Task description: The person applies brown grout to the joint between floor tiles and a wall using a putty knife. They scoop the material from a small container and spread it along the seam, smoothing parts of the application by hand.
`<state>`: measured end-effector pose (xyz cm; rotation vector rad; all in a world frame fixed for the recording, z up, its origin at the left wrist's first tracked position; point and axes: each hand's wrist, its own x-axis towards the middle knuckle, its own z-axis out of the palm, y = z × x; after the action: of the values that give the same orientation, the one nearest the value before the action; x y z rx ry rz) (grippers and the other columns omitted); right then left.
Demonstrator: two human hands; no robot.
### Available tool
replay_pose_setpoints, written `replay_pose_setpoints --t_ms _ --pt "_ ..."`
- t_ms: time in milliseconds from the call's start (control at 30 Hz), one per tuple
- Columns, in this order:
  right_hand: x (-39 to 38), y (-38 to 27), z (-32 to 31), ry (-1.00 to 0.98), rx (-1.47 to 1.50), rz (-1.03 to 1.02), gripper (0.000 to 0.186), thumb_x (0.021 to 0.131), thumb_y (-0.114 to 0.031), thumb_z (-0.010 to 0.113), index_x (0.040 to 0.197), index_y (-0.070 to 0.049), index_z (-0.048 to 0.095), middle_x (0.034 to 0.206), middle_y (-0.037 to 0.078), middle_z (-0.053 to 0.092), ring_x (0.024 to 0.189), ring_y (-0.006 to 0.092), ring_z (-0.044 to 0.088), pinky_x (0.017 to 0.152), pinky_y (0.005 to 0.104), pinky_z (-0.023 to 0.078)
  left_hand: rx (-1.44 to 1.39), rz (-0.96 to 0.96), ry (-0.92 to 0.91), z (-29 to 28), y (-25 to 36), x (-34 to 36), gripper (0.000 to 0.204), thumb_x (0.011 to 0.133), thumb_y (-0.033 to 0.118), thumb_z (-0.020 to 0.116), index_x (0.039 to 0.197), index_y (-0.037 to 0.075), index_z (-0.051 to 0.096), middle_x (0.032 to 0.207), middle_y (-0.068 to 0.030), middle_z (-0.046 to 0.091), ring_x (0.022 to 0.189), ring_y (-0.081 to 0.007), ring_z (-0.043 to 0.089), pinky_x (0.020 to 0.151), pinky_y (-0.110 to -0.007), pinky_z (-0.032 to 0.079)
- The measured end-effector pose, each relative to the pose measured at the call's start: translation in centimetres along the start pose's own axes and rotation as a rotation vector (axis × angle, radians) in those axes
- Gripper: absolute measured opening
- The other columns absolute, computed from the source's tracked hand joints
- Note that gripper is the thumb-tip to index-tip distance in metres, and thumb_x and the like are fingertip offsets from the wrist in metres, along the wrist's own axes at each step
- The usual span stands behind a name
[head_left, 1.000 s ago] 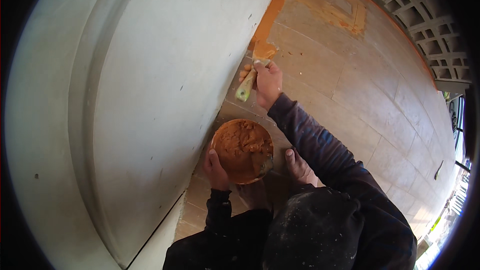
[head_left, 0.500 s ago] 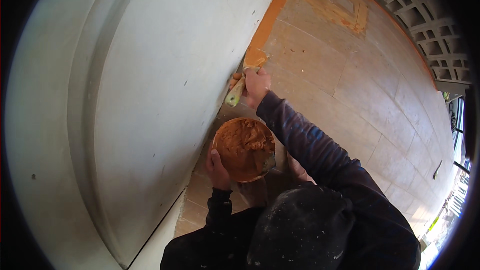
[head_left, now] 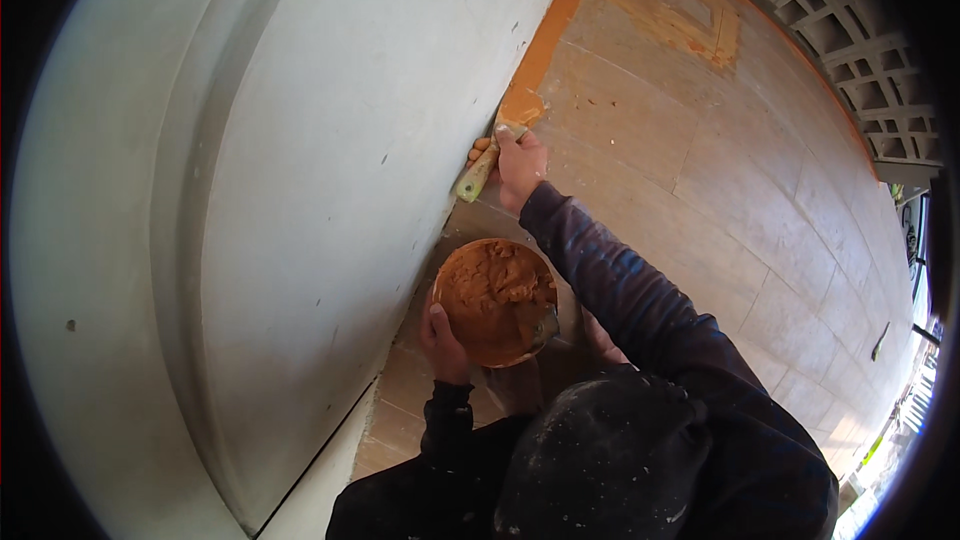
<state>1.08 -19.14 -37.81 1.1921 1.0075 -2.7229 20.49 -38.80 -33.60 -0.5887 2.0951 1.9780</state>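
Orange paste [head_left: 490, 280] fills the bucket [head_left: 505, 363] in front of you, just beside the wall [head_left: 300, 190], and more of it lies as a strip [head_left: 551, 40] along the edge of the tiled floor [head_left: 720, 190] where floor and wall meet. Your right hand [head_left: 520, 170] is clamped on the putty knife [head_left: 477, 178], thumb on top and fingers curled round the handle; its butt slants back toward you and the wall. Your left hand [head_left: 445, 345] lies against the bucket's left side, thumb near the rim; the fingertips are out of sight, so I cannot tell how firmly they close. What looks like a second blade [head_left: 543, 328] leans inside the bucket's right rim.

You seem to be in the middle of spreading, working the near, ragged end of the strip along the floor's wall edge. As I judge it, the next move calls for a flat, even stroke tight to that edge, with the bucket kept steady; your hand hides most of the working blade, so I cannot tell its angle.

Compared with one second ago, your right hand and the knife sit closer to the wall, the lump at the strip's near end looks smaller, and your right sleeve [head_left: 640, 270] covers more of your foot [head_left: 600, 340].
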Motion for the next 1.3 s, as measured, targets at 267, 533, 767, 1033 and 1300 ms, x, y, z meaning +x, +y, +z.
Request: replay_pose_setpoints --t_ms 267,533,767,1033,1300 --pt "-3.9 0.8 -0.8 0.063 -0.26 0.171 0.017 0.105 -0.018 0.049 0.112 -0.002 0.053 0.086 0.013 0.069 0.067 0.0245 0.07 0.058 0.0396 0.061 -0.041 -0.02 -0.016 0.0 -0.2 -0.1 0.051 0.109 0.032 0.037 0.144 -0.004 0.047 0.14 -0.0156 0.055 0.126 -0.0234 0.054 0.107 -0.035 0.043" --pt "-1.4 -5.6 -0.9 0.028 -0.033 -0.107 0.017 0.104 -0.018 0.049 0.105 -0.002 0.053 0.081 0.012 0.065 0.063 0.0236 0.066 0.055 0.0383 0.058 0.016 -0.015 0.023 -0.8 -1.4 -0.5 0.049 0.109 0.029 0.037 0.144 -0.004 0.047 0.14 -0.0151 0.055 0.127 -0.0233 0.054 0.108 -0.035 0.042" --pt "5.5 -10.5 -1.4 0.058 -0.072 -0.03 0.019 0.1 -0.02 0.048 0.105 -0.002 0.054 0.08 0.011 0.064 0.061 0.0229 0.065 0.052 0.0389 0.055 -0.027 -0.007 0.022 -0.7 -0.9 -0.5 0.049 0.109 0.028 0.038 0.144 -0.004 0.047 0.14 -0.0147 0.055 0.127 -0.0227 0.054 0.108 -0.035 0.042" --pt "0.7 -6.0 0.3 0.158 0.036 0.187 0.024 0.096 -0.015 0.043 0.114 0.0 0.048 0.088 0.018 0.066 0.065 0.0293 0.066 0.056 0.0414 0.056 -0.033 0.002 -0.007 -0.9 -0.8 -0.8 0.049 0.109 0.028 0.037 0.145 -0.004 0.045 0.141 -0.0152 0.054 0.127 -0.0225 0.053 0.108 -0.035 0.043" --pt "-4.9 -3.1 -0.9 0.123 0.014 0.448 0.019 0.1 -0.019 0.05 0.108 -0.002 0.052 0.084 0.014 0.066 0.063 0.0233 0.065 0.053 0.0366 0.055 -0.043 -0.027 -0.037 -0.3 -0.1 -0.6 0.049 0.109 0.028 0.036 0.146 -0.004 0.045 0.142 -0.0157 0.053 0.128 -0.023 0.053 0.107 -0.035 0.043"
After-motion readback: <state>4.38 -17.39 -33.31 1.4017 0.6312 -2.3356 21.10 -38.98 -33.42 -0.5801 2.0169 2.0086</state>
